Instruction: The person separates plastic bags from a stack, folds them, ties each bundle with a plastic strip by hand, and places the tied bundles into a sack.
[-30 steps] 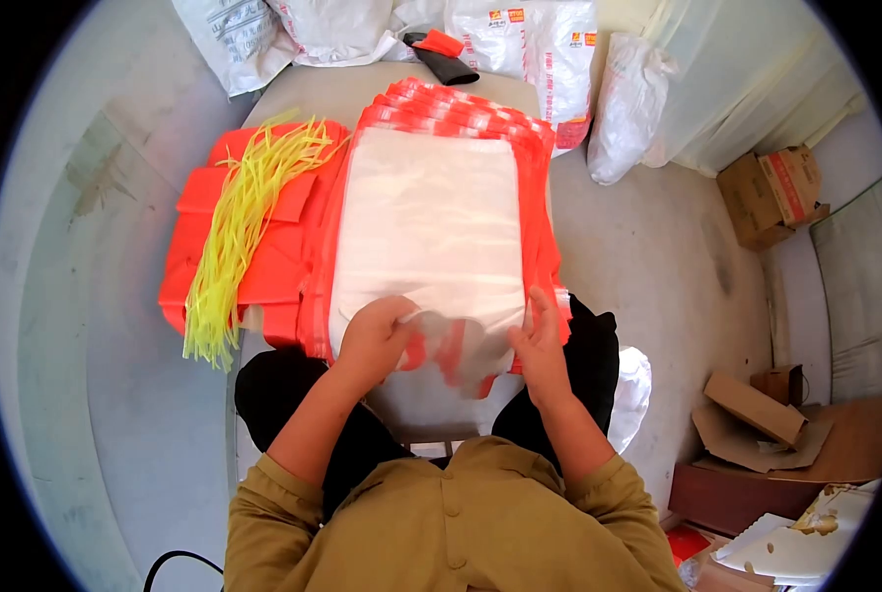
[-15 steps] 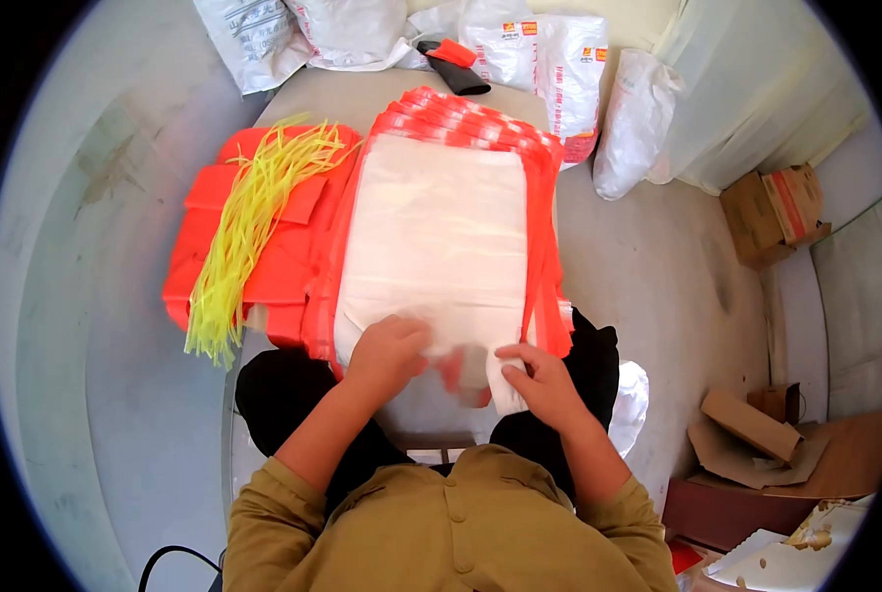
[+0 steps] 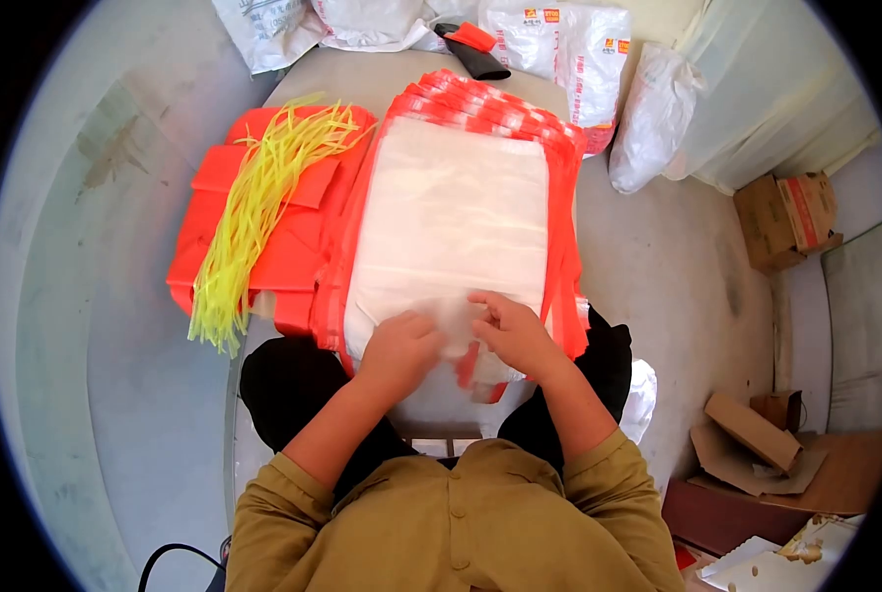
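Note:
A stack of red-edged bags (image 3: 564, 237) lies on the table, with pale white sheets (image 3: 451, 217) on top. Over the near left edge of the sheets, my left hand (image 3: 402, 350) is closed, its fingers curled; what they hold is hidden. My right hand (image 3: 510, 331) is at the near right edge, fingers bent and partly apart. Between the hands is a thin whitish, blurred piece, with a red and clear plastic part (image 3: 482, 373) hanging below it. Left of the stack, yellow strips (image 3: 254, 212) lie across folded red bags (image 3: 204, 222).
White printed sacks (image 3: 579, 59) stand behind the table (image 3: 342, 74), near a black roll with a red piece (image 3: 478, 51). A white plastic bundle (image 3: 655, 118) is at the back right. Cardboard boxes (image 3: 781, 222) and opened cardboard (image 3: 757, 444) lie on the right.
My right hand has moved up and left, closer to my left hand, and no longer presses the white piece at the near right corner. The view has shifted slightly.

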A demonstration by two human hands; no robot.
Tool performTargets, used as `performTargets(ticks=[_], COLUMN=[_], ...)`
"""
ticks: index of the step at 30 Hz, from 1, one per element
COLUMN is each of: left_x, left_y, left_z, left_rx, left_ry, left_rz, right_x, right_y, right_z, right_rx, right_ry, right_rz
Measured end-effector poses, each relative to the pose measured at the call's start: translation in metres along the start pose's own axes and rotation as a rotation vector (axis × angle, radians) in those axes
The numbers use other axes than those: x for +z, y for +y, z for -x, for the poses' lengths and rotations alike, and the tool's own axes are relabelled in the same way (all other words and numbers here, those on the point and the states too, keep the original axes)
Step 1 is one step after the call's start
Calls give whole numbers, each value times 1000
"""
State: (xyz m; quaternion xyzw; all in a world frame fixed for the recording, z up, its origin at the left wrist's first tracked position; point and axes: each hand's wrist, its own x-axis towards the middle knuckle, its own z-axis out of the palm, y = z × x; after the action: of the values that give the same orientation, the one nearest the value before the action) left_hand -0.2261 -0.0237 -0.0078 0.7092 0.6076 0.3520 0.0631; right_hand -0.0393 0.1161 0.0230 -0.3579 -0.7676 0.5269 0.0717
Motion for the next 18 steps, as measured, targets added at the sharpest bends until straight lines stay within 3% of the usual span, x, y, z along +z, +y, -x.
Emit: performTargets(ticks=[6, 9, 18], left_x=[3, 5, 3], left_y=[5, 4, 4], left_z=[7, 9, 0], left_rx=[-96, -77, 62], left_ry=[34, 39, 128], left_rz=[-113, -131, -101], right_x=[8, 16, 22], right_y=[-23, -22, -11], right_z=[-1, -2, -12], right_rx=[-40, -186, -458], right_ry=[106, 200, 256], right_rz=[225, 407, 388])
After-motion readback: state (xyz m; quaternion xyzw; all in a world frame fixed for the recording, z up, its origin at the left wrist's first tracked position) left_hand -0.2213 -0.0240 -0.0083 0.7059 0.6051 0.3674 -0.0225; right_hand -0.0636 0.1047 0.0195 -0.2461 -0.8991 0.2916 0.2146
